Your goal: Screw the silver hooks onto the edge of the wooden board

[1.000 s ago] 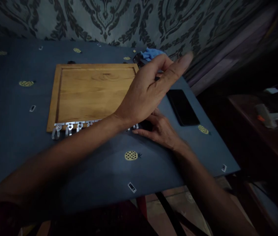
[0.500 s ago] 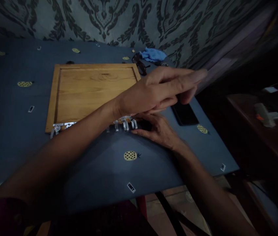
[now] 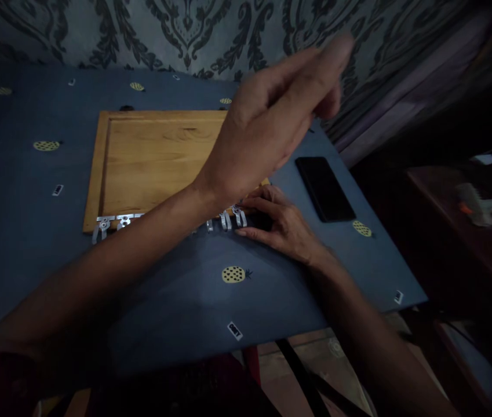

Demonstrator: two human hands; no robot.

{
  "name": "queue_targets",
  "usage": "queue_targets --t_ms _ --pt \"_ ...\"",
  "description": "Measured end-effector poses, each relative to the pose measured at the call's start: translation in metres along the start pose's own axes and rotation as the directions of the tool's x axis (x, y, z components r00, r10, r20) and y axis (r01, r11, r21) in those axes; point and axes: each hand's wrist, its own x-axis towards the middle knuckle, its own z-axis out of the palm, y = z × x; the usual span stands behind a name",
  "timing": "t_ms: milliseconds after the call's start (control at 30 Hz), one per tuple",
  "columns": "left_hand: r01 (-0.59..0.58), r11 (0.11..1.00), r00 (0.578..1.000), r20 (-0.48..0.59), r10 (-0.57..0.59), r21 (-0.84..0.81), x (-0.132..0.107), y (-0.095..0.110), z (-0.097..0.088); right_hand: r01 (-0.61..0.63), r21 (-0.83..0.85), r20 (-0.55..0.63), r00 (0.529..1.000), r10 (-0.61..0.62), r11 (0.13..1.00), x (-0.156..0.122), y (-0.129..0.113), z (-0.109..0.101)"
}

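Observation:
A wooden board with a raised rim (image 3: pixel 163 156) lies on the table. Silver metal fittings with paired prongs (image 3: pixel 103 227) line its near edge, some hidden behind my left forearm. My right hand (image 3: pixel 287 229) rests at the board's near right corner, its index finger and thumb against the two ends of the rightmost metal fitting (image 3: pixel 239 216). Raised over the board's right side, my left hand (image 3: pixel 267 116) crosses in front with fingers stretched toward the upper right. Its fingertips are blurred, and nothing shows in them.
A black phone (image 3: pixel 326 190) lies right of the board on the blue pineapple-print tablecloth (image 3: pixel 171 307). Patterned wall covering (image 3: pixel 185 35) rises behind the table. On the right stands a dark brown surface (image 3: pixel 454 214) with a pale object (image 3: pixel 474 205).
My left hand has moved up and slightly left, uncovering more of the phone and hiding the blue cloth and sunglasses. My right hand stays at the fittings.

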Motion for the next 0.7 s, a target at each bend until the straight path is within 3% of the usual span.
queue_targets --t_ms 200,700 --pt "-0.006 1.0 0.998 0.062 0.006 -0.007 -0.004 -0.011 0.0 -0.049 0.005 0.024 0.999 0.049 0.999 0.0 -0.001 -0.001" --pt "0.014 0.999 0.996 0.083 -0.018 0.05 -0.006 -0.026 -0.002 -0.066 0.0 0.014 0.998 0.066 0.998 0.0 -0.003 -0.001"
